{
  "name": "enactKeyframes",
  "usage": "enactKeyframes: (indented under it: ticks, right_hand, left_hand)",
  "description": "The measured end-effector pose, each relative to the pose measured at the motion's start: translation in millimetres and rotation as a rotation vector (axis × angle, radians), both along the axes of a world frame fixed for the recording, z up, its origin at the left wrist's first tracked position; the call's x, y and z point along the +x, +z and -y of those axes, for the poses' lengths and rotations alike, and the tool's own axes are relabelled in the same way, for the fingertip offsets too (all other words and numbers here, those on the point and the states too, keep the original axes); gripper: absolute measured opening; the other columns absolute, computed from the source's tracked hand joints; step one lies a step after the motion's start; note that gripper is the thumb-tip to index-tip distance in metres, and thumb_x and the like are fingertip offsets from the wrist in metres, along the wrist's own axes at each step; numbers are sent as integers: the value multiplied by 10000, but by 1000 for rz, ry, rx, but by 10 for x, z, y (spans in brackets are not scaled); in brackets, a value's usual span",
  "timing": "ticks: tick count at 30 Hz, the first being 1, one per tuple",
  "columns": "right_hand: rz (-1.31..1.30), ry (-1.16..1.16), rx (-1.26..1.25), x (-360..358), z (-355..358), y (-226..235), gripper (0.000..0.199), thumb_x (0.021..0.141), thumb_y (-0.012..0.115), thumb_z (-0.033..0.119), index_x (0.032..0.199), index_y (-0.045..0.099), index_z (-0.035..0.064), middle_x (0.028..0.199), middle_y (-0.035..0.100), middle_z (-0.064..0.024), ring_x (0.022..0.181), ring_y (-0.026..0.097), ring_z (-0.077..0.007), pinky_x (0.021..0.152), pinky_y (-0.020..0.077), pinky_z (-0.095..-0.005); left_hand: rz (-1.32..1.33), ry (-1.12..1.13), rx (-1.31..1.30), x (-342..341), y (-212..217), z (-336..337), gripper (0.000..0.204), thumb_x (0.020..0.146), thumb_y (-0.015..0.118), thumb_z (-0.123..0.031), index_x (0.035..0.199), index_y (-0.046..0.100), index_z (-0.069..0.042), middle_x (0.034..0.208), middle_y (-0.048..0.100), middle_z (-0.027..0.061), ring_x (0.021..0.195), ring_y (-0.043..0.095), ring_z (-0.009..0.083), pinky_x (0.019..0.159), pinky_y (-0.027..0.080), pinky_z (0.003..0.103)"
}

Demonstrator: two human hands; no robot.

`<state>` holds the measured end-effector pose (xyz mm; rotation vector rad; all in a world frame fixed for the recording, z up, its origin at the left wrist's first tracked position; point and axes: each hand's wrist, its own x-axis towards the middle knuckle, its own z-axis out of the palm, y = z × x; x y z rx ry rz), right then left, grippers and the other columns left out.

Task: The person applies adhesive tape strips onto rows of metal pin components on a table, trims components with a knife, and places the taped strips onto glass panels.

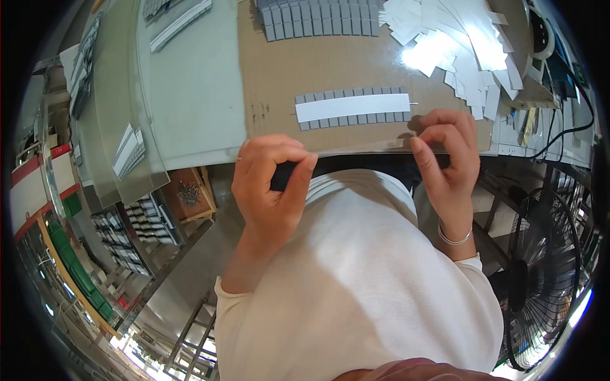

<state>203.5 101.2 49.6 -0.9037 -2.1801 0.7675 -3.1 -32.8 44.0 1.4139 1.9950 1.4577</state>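
In front of me lies a row of grey blocks [352, 122] side by side, with a white strip [352, 106] along its middle. A thin wire or pin end sticks out at each end of the row. My left hand [270, 181] is at the table's near edge, thumb and forefinger pinched together. My right hand [451, 155], with a bracelet on its wrist, is pinched likewise, just off the row's right end. Between the two pinches runs a thin, clear strip [375, 145], which looks like tape. Both hands are apart from the blocks.
Brown cardboard [273, 70] lies under the row. Farther back stands a larger group of grey blocks [321, 20]. White paper pieces [460, 38] are heaped at the back right, near a black cable [575, 127]. A glass-like sheet [114, 101] overhangs on the left. A fan [540, 279] stands at right.
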Motion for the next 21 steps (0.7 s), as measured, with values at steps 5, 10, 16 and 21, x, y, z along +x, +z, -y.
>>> enactKeyframes:
  ticks: [5,10,16,21]
  right_hand:
    - [4,83,-14,56,23,-42,142,749,732,22,784,595,41,1128,666,-125,967,554,-305,825,451,-357]
    - [6,100,-34,77,22,-45,138,745,728,19,785,597,37,1121,669,-122,957,561,-305,831,451,-359]
    - [-65,11,-48,-17,-13,-14,105,813,687,-13,813,586,14,858,600,-93,849,560,-253,746,427,-316]
    - [81,-83,-116,-213,-126,-14,114,841,697,34,837,585,8,772,550,-80,694,539,-218,623,432,-316]
  left_hand:
    - [-86,45,-66,6,-43,36,123,763,779,-67,792,661,-86,939,672,77,861,602,228,812,442,329]
    - [-125,42,-73,4,-48,29,124,755,782,-69,787,665,-90,963,675,73,867,609,228,827,440,332]
    - [19,84,-85,-18,26,-95,100,785,756,-80,800,657,-73,941,656,78,835,629,213,760,479,311]
    - [-132,168,-200,-46,-17,-276,73,806,718,-98,805,650,-72,968,612,48,749,608,195,657,487,317]
